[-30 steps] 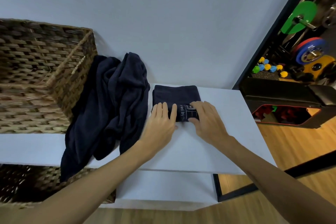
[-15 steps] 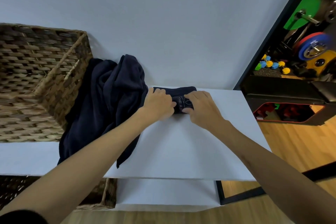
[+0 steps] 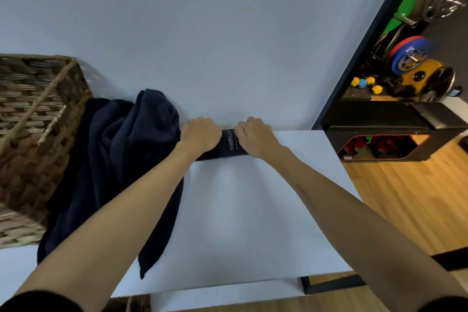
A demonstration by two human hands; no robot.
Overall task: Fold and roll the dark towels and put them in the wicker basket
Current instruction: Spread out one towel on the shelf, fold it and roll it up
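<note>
A dark navy towel, rolled into a short cylinder with pale lettering, lies at the far edge of the white table against the wall. My left hand grips its left end with fingers curled over the roll. My right hand grips the right end the same way. A heap of loose dark towels lies to the left, draped against the wicker basket and hanging over the table's front edge.
The wicker basket stands at the table's left end. A pale wall rises right behind the table. To the right are a black bench, coloured weight plates and a wooden floor.
The towel has gone from a flat fold to a tight roll, pushed away towards the wall. Both hands moved forward with it and curled around it.
</note>
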